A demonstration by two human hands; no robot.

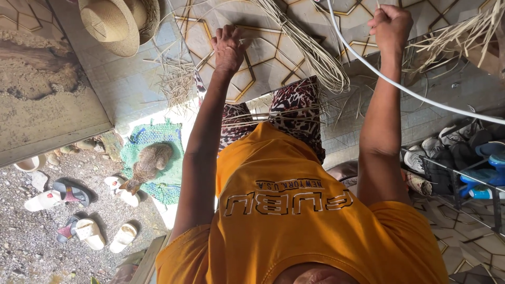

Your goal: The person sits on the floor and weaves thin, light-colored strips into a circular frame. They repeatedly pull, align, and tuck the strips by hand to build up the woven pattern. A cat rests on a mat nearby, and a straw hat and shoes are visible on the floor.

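Note:
I am looking down my own orange shirt (294,210) and patterned skirt (297,102), with both arms stretched out ahead. My left hand (229,50) is closed on thin pale straw strands (273,113) that run back across my lap. My right hand (390,26) is a raised fist, and it seems to pinch a thin strand. Between the hands a thick bundle of straw (315,58) lies on the tiled floor (268,58). More loose straw (457,37) lies beyond the right hand.
A white cable (421,94) crosses in front of my right forearm. A straw hat (118,23) lies at top left. A brown bird (150,163) sits on a green mat (168,189). Sandals (79,210) lie on gravel, and a shoe rack (463,163) stands at the right.

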